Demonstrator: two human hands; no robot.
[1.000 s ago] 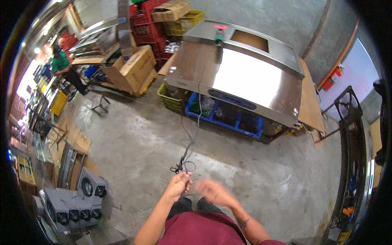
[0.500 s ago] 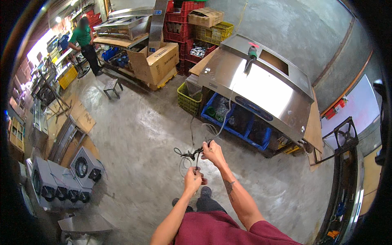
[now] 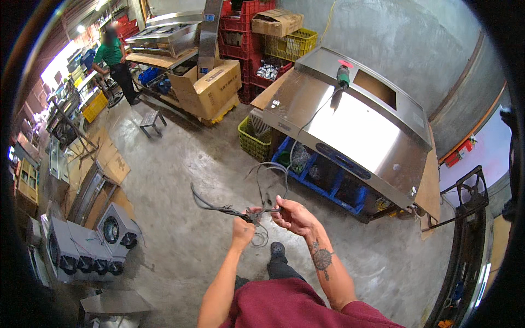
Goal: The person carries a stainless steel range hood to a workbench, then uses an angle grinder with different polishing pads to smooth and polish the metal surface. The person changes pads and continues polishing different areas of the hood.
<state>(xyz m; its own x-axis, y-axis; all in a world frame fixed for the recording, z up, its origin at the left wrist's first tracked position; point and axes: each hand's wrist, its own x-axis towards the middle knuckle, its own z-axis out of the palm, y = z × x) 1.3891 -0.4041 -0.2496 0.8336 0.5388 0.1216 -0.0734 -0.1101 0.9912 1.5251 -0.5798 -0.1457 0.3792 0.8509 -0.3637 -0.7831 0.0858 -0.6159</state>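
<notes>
A tangled dark electric cable [image 3: 219, 208] hangs in loops before me above the floor. My left hand [image 3: 244, 232] is closed round its bunched middle, with a bent loop sticking out to the left. Just to the right, my right hand [image 3: 296, 216] pinches a strand between thumb and fingertips, its other fingers loosely curled. Thinner grey loops dangle below and beyond my hands. From there the cord runs up over the front edge of a stainless steel hood [image 3: 322, 117] to a green and black power tool [image 3: 343, 77] lying on it.
Blue crates [image 3: 322, 186] sit under the hood, beside a yellow-green basket [image 3: 254, 143]. Several grey blower units [image 3: 82, 246] stand at left. A small metal stool [image 3: 152, 123] and an open cardboard box [image 3: 210, 90] lie ahead. Another person [image 3: 112, 57] in green stands far left.
My left hand has risen leftward and now grips the cable bunch. My right hand has turned and lowered slightly. A cable loop now extends further left. The view has shifted a little.
</notes>
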